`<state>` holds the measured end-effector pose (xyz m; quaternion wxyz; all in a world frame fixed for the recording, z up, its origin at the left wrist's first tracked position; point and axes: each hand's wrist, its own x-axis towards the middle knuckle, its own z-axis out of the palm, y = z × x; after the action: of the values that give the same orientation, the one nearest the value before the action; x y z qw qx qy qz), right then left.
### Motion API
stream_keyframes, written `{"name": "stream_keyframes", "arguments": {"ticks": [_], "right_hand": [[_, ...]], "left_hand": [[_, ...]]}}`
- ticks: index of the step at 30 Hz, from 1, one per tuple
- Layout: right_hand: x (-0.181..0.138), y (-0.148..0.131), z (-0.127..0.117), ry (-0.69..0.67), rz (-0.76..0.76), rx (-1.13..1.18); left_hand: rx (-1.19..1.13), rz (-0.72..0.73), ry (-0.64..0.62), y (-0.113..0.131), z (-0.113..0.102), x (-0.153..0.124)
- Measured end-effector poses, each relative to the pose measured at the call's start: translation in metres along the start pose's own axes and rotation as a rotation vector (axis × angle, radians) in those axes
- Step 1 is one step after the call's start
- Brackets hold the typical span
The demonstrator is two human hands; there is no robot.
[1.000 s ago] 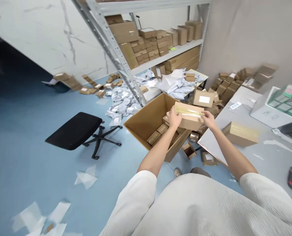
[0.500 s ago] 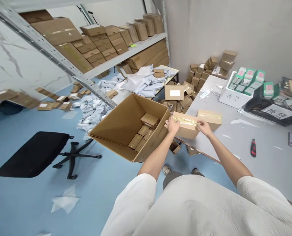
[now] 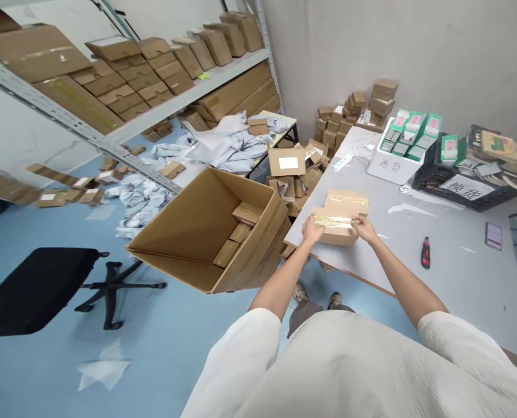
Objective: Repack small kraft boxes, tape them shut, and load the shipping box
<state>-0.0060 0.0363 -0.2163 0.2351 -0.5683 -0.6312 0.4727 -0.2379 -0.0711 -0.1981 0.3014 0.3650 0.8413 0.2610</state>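
Between my two hands is a taped cardboard box [image 3: 335,232] at the near left edge of the grey table. My left hand [image 3: 313,229] grips its left end, and my right hand [image 3: 364,227] grips the right end. A second taped cardboard box [image 3: 347,200] sits right behind it on the table. To the left of the table stands a large open carton [image 3: 258,255], with several small taped boxes [image 3: 226,252] inside. Its near wall hides part of what it contains.
The grey table [image 3: 397,255] carries a red and black box cutter [image 3: 426,253], a phone [image 3: 494,235], a white bin [image 3: 386,165] of green boxes and a black crate [image 3: 432,174]. A black chair [image 3: 40,284] and boxed shelves [image 3: 188,93] are on the left.
The held box has moved from beside the large carton's rim onto the table edge, in front of the second box. My view has turned to the right.
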Motion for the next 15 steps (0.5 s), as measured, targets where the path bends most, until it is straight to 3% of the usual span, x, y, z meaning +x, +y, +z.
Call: {"name": "stream_keyframes", "arguments": {"ticks": [4, 8, 12, 15], "right_hand": [[0.001, 0.008, 0.001, -0.045, 0.020, -0.052], [0.000, 0.002, 0.017, 0.100, -0.075, -0.208], [0.009, -0.033, 0.063, 0.037, -0.221, -0.310], [0.022, -0.074, 0.122, -0.088, -0.340, -0.327]], "left_hand": [[-0.028, 0.066, -0.071, -0.008, 0.006, 0.008], [-0.049, 0.094, -0.086, -0.020, -0.006, 0.015], [-0.087, 0.138, 0.022, -0.047, -0.044, 0.031], [-0.125, 0.106, 0.113, -0.084, -0.090, 0.050]]}}
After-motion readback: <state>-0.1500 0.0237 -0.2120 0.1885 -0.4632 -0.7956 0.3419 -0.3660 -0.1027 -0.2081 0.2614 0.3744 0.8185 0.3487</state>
